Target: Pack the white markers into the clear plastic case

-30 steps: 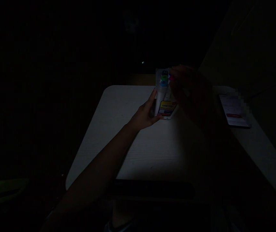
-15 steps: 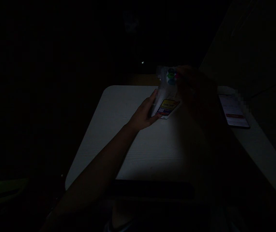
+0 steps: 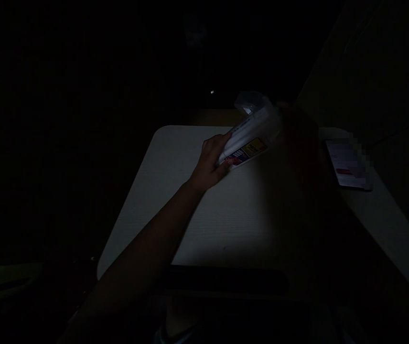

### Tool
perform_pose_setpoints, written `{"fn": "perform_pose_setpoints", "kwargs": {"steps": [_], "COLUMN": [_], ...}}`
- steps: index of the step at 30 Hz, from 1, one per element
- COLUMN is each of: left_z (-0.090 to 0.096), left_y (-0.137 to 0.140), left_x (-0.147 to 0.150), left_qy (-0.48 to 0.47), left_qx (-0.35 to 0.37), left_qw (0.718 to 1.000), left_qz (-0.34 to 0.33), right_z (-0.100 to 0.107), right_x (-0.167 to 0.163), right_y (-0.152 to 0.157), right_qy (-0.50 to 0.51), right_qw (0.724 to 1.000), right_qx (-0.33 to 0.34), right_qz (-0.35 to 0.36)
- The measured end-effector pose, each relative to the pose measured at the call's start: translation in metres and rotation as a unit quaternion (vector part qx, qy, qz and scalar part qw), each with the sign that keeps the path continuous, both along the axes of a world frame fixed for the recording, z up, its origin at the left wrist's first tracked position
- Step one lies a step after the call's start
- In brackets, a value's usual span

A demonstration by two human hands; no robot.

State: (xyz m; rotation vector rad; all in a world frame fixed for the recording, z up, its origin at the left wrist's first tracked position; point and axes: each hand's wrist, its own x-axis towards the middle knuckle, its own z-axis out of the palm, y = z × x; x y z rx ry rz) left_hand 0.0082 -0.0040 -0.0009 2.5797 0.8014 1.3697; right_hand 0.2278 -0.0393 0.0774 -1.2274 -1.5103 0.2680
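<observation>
A clear plastic package (image 3: 249,131) with white contents and a yellow, blue and red label is tilted above the far part of the white table (image 3: 176,181). My left hand (image 3: 211,162) grips its lower left end, thumb over the label and fingers along the upper side. A loose plastic flap sticks up at the package's far end. My right hand (image 3: 292,117) is at the package's upper right end, in deep shadow. Its fingers are too dark to make out.
A phone (image 3: 349,165) with a lit screen lies at the table's right side. Along the near edge runs a dark strip (image 3: 226,280). Something greenish (image 3: 7,282) shows low at the left. The surroundings are very dark.
The package has tipped over to the right, and its upper end has swung toward my right hand. The flap now stands out more. My right hand has shifted slightly right.
</observation>
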Motion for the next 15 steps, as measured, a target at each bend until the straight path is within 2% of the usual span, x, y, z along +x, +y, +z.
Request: {"fn": "perform_pose_setpoints", "kwargs": {"steps": [6,8,15], "left_z": [0.003,0.003,0.003], "left_y": [0.003,0.003,0.004], "left_x": [-0.004,-0.004,-0.003], "left_qy": [0.004,0.000,-0.024], "left_qx": [-0.032,-0.034,-0.018], "left_qw": [0.999,0.998,0.999], "left_qz": [0.043,0.046,0.038], "right_z": [-0.042,-0.053,-0.067], "right_x": [0.012,0.013,0.012], "right_y": [0.026,0.029,0.026], "right_qy": [0.084,0.117,0.161], "right_qw": [0.995,0.992,0.985], "right_qx": [0.002,-0.009,-0.053], "right_qz": [0.045,0.038,0.032]}}
